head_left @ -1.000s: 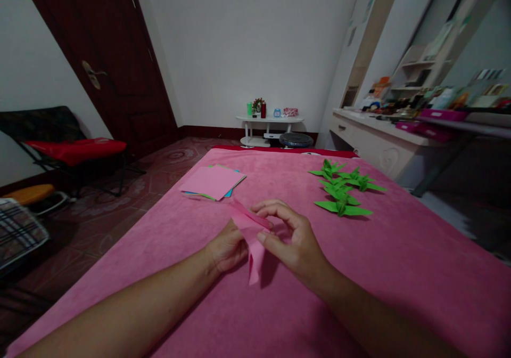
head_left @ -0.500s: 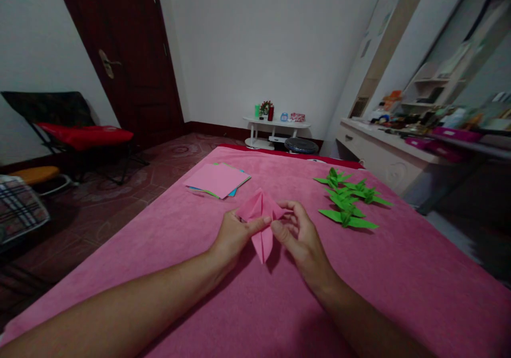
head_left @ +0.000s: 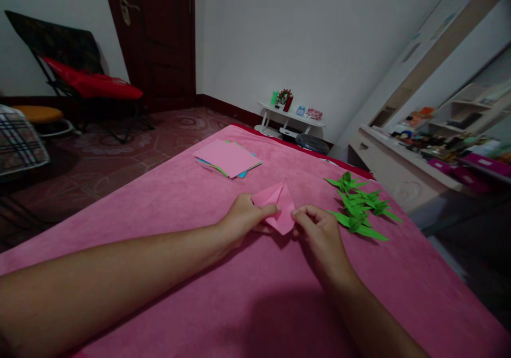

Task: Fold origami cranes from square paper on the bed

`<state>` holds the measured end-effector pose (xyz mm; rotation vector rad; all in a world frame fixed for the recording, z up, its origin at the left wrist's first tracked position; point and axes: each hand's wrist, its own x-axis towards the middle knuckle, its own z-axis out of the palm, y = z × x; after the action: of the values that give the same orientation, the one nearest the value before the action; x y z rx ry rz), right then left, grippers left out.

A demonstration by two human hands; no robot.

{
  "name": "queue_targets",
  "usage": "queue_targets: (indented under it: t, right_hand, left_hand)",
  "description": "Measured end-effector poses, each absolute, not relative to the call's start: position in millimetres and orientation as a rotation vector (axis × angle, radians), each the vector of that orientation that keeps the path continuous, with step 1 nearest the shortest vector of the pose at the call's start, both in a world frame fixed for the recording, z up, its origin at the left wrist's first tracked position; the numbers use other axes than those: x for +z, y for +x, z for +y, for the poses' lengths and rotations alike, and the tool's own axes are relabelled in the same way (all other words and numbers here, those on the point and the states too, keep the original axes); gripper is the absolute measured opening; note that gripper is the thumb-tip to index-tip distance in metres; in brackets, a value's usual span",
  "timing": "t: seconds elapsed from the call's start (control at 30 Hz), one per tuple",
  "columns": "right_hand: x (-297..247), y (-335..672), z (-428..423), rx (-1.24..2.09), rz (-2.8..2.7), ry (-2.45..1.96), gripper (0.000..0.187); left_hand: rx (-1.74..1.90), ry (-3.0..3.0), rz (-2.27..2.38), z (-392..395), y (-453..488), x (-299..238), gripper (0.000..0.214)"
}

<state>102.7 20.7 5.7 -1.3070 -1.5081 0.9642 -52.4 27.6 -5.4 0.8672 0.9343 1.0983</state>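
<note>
Both hands hold a partly folded piece of pink origami paper (head_left: 284, 209) just above the pink cloth (head_left: 191, 294). My left hand (head_left: 249, 214) grips its left side, the thumb lying across the front and the fingers behind, partly hidden. At the right edge, my right hand (head_left: 317, 227) pinches the paper between thumb and fingers. Beyond my left hand lies a stack of square paper sheets (head_left: 227, 157), pink on top with green and blue edges showing. Several folded green paper cranes (head_left: 359, 203) sit in a cluster to the right of my right hand.
A white dresser (head_left: 399, 171) crowded with small items stands at the right. Against the far wall is a low white table (head_left: 293, 116). A red-seated folding chair (head_left: 104, 83) and an orange stool (head_left: 38, 114) stand left, near the dark door (head_left: 163, 38).
The pink paper has gone from a spread shape with a long lower point to a more compact diamond. My right hand now pinches its right edge. The camera view has turned and tilted.
</note>
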Motion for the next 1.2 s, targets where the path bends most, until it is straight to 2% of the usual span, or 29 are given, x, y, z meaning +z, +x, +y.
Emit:
queue_targets:
  t: [0.27,0.67,0.97,1.13,1.2]
  right_hand:
    - [2.4,105.6,22.1,1.006,-1.477,-1.289,0.024]
    - [7.8,98.4,14.4,0.764,-1.588,-1.344,0.023]
    - [6.2,96.1,13.0,0.797,-1.585,-1.309,0.023]
    - [5.2,96.1,10.6,0.893,-1.525,-1.225,0.03]
    - [2.6,97.2,11.8,0.903,-1.448,-1.202,0.028]
  left_hand:
    - [1.074,0.833,0.92,27.0,-53.2,-3.8,0.025]
    - [1.118,0.809,0.878,27.6,-53.0,-7.7,0.021]
    - [1.136,0.876,0.954,25.5,-52.6,-4.7,0.019]
    - [1.143,0.87,0.932,24.4,-52.9,-3.7,0.025]
    - [1.133,0.871,0.92,23.9,-53.3,-3.8,0.025]
